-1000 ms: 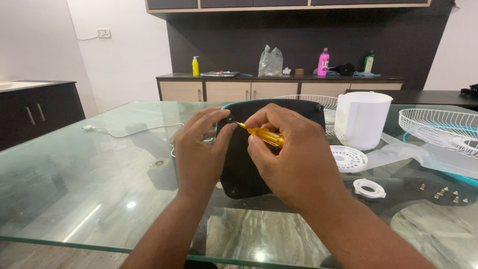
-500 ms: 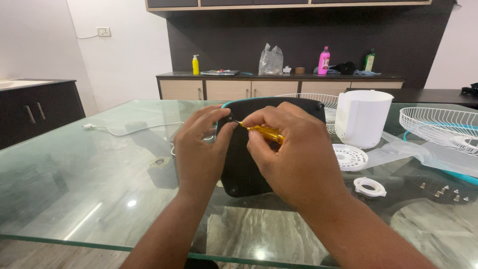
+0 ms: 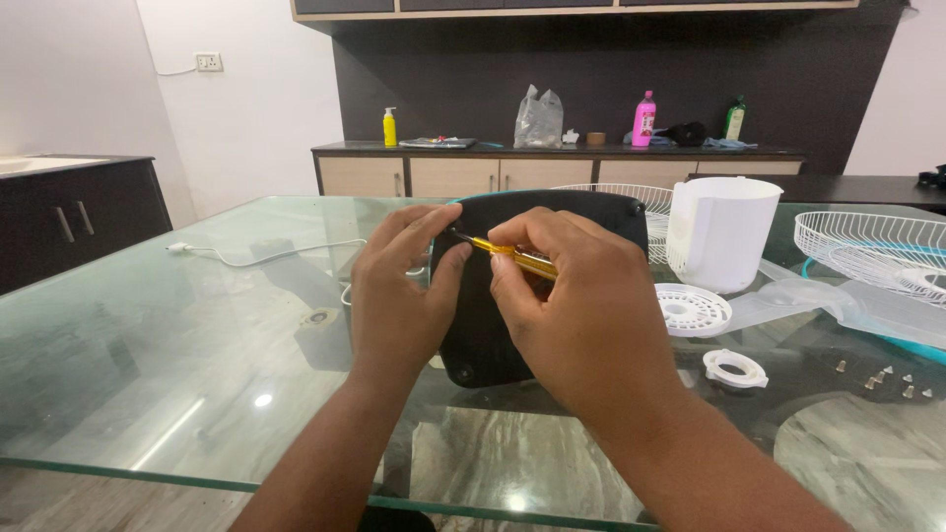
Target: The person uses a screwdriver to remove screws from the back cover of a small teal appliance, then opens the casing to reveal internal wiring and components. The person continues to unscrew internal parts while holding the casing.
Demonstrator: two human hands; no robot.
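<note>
Glass forms the top of the bench (image 3: 148, 365), which fills the lower part of the head view, with a dark wall and a low wooden sideboard (image 3: 552, 172) carrying bottles behind it. At the centre of the bench a black fan base plate (image 3: 483, 325) stands tilted up on its edge, its flat side toward the person. The left hand (image 3: 399, 291) rests against the plate's left edge, its fingers curled loosely and the fingertips touching the tip end of a yellow-handled screwdriver (image 3: 517, 256). The right hand (image 3: 581, 305) is closed around the screwdriver's handle, pinching it between thumb and fingers, with the shaft pointing left across the plate's upper part. To the right stand a white plastic housing (image 3: 724, 232), a round white slotted disc (image 3: 693, 309), a small white ring (image 3: 735, 368), a white wire fan guard (image 3: 867, 246) and a few loose screws (image 3: 882, 379). A white cable (image 3: 266, 254) lies on the left.
</note>
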